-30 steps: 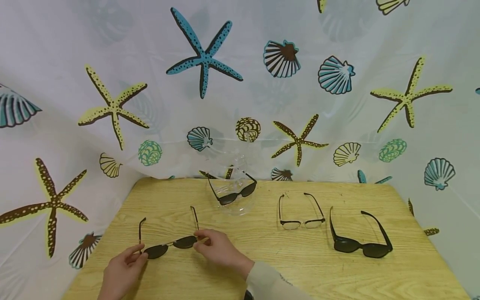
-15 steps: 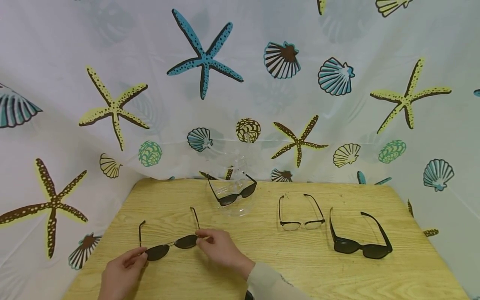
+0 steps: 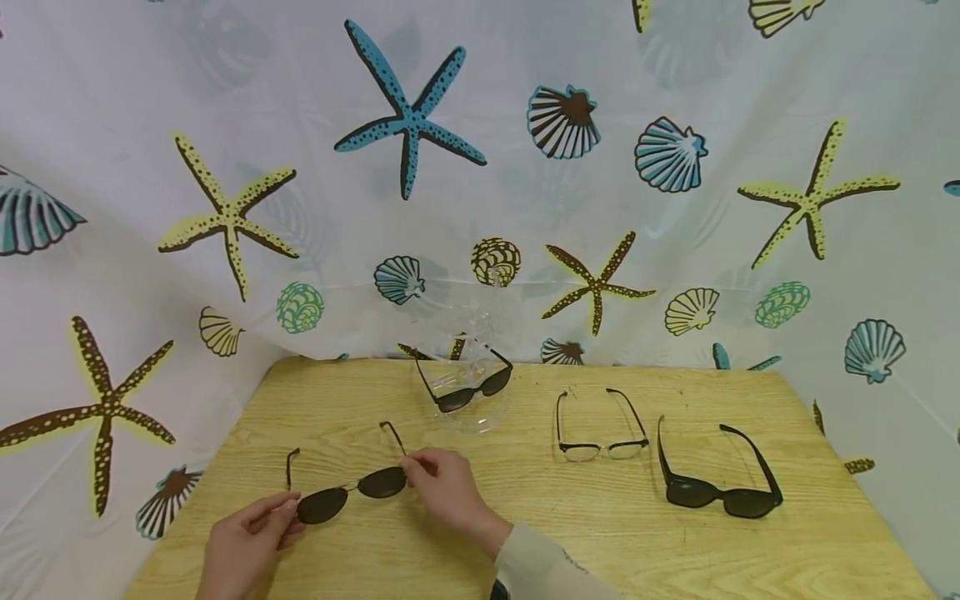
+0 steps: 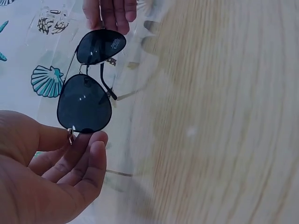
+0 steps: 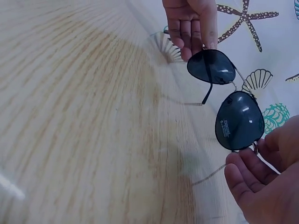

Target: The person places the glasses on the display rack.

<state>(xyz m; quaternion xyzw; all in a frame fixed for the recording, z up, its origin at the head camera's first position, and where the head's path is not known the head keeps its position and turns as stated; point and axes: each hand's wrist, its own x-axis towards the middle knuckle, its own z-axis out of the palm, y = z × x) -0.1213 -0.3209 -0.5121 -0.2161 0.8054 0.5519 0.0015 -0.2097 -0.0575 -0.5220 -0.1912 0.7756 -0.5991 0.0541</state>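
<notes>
A pair of aviator sunglasses (image 3: 323, 505) with dark lenses and a thin metal bridge is held at both ends, its temples unfolded and pointing away from me. My left hand (image 3: 243, 546) pinches the left hinge end between thumb and fingers. At the other end my right hand (image 3: 450, 493) pinches the right hinge corner. The left wrist view shows the left thumb against the hinge beside the near lens (image 4: 84, 105). Small pale print marks the lens (image 5: 239, 121) nearest the right hand in the right wrist view.
A clear stand (image 3: 480, 421) at the back bears black sunglasses (image 3: 474, 390). Clear-lens eyeglasses (image 3: 602, 451) lie right of centre on the wooden table (image 3: 675, 567). Large black sunglasses (image 3: 722, 497) sit farther right. A white curtain (image 3: 510, 50) printed with starfish and shells surrounds the table.
The aviator sunglasses have shifted slightly right, and their lenses have tilted to face me more. Both hands keep hold of the ends; the right hand has moved a little up.
</notes>
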